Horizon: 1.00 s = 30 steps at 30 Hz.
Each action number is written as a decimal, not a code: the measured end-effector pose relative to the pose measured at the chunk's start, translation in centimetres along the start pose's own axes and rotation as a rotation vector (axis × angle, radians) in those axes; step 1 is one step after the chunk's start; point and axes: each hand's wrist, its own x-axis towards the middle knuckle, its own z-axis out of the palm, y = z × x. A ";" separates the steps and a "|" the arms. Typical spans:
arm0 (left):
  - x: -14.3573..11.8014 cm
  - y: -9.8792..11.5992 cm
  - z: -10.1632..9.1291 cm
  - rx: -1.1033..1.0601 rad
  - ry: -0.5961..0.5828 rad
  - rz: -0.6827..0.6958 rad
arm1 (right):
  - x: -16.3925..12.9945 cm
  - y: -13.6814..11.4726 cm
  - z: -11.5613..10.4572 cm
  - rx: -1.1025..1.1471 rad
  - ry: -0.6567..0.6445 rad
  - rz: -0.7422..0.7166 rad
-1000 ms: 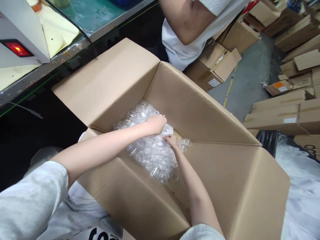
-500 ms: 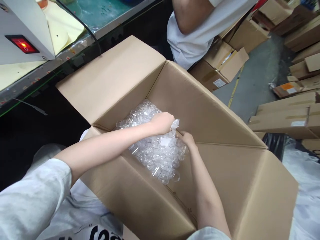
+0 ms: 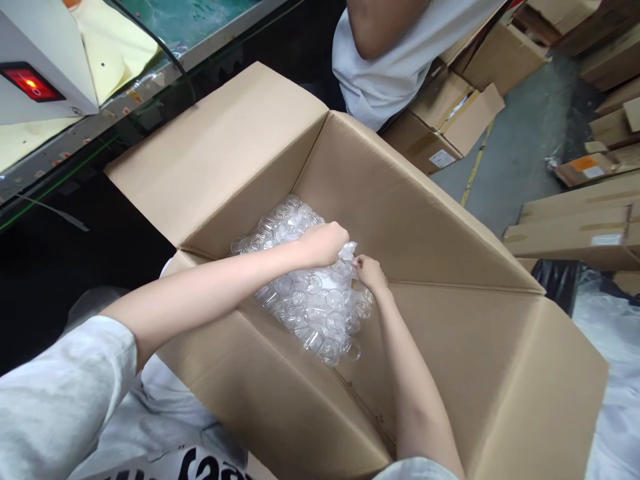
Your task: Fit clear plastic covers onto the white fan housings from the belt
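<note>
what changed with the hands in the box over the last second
The left hand and, farther, the right hand moved rightward over the clear pieces; crumpled plastic now shows between them. The pieces stayed inside the open cardboard box.

- Plastic pieces [image 3: 315, 320]: transparent, round, cup-like; heaped in a dense mass, low inside the carton.
- Plastic film [image 3: 349, 251]: thin, whitish, crumpled; seen from here, bunched into a raised peak at the heap.
- Cardboard carton [image 3: 440, 340]: brown, large, open-topped; visible flaps spread outward.
</note>
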 end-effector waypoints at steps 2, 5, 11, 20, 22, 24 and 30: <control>0.0 0.0 0.2 -0.020 0.009 -0.001 | -0.4 -2.3 -0.3 0.104 0.001 -0.130; 0.0 0.1 0.1 -0.061 0.038 -0.001 | -1.2 -5.3 -1.1 0.275 -0.007 -0.311; -0.3 0.0 -0.9 -0.048 0.076 -0.082 | -0.3 -5.5 -2.1 0.411 -0.029 -0.286; -0.4 0.4 -0.9 -0.005 0.086 -0.058 | -1.8 3.1 1.6 -0.025 -0.259 0.084; -0.3 0.2 -0.7 -0.005 0.062 -0.034 | -1.8 3.6 1.9 -0.090 -0.289 0.091; -0.1 0.0 -0.4 -0.005 0.028 -0.016 | -1.5 3.3 2.0 -0.125 -0.291 0.067; -0.3 0.0 -0.3 -0.009 -0.008 -0.026 | -0.7 -0.3 1.1 -0.032 -0.180 -0.090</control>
